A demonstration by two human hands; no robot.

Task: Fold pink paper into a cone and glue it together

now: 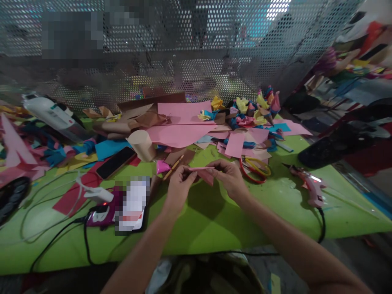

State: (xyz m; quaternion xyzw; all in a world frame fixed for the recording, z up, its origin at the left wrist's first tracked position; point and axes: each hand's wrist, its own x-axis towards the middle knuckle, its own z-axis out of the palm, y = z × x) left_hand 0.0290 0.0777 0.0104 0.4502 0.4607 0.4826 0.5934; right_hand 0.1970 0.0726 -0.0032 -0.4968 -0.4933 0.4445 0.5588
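Note:
A small folded piece of pink paper (206, 174) is held just above the green table (211, 228). My left hand (180, 184) pinches its left end between thumb and fingers. At the other end my right hand (230, 179) grips it the same way, and one corner hangs down between the hands. Beside my left hand lie a pencil (173, 167) and a bright pink scrap (163, 166). Scissors with red and yellow handles (255, 169) rest just right of my right hand.
A hot glue gun (312, 190) with a black cord lies at right, near a dark bottle (330, 143). At left are a power strip (102, 212), phones (116, 162), a paper cup (142, 146) and a white bottle (56, 116). Paper flowers (254, 108) and pink sheets (183, 114) cover the back.

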